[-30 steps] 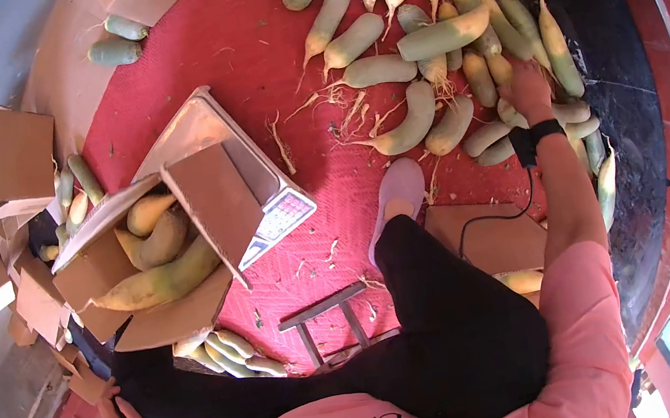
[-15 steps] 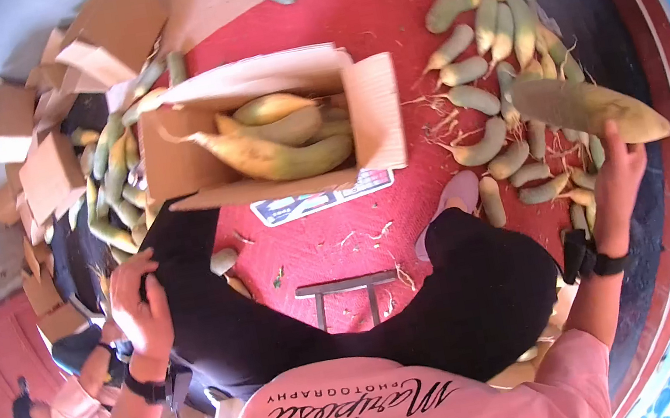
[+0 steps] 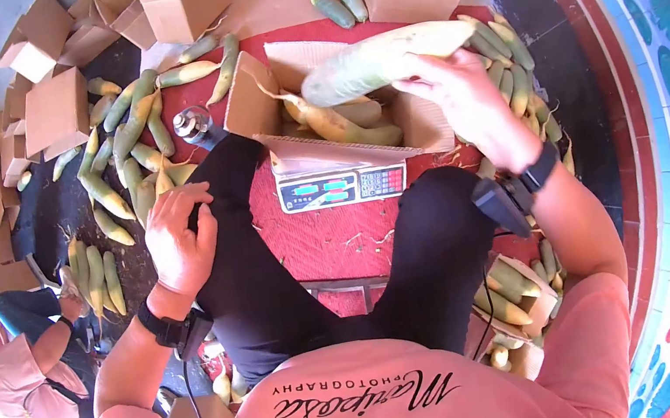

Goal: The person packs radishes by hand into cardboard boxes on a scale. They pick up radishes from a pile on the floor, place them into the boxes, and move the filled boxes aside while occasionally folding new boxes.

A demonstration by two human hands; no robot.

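My right hand [image 3: 467,98] grips one end of a large pale green radish [image 3: 381,59], held over an open cardboard box [image 3: 342,147]. Inside the box lie several yellow-green radishes [image 3: 348,129], one with a thin root reaching the left wall. The box stands on a digital scale [image 3: 342,187] with a lit display. My left hand [image 3: 182,239] rests on my left thigh, fingers apart, holding nothing.
Many radishes [image 3: 134,119] lie on the floor at the left, others [image 3: 519,81] at the right. Cardboard boxes [image 3: 57,109] stand at the upper left. A metal bottle [image 3: 194,126] is beside my left knee. Another person [image 3: 30,375] sits at the lower left.
My right hand has brought the radish from the far right to above the box. The view has shifted, showing more of the scale. My left hand remains on my thigh.
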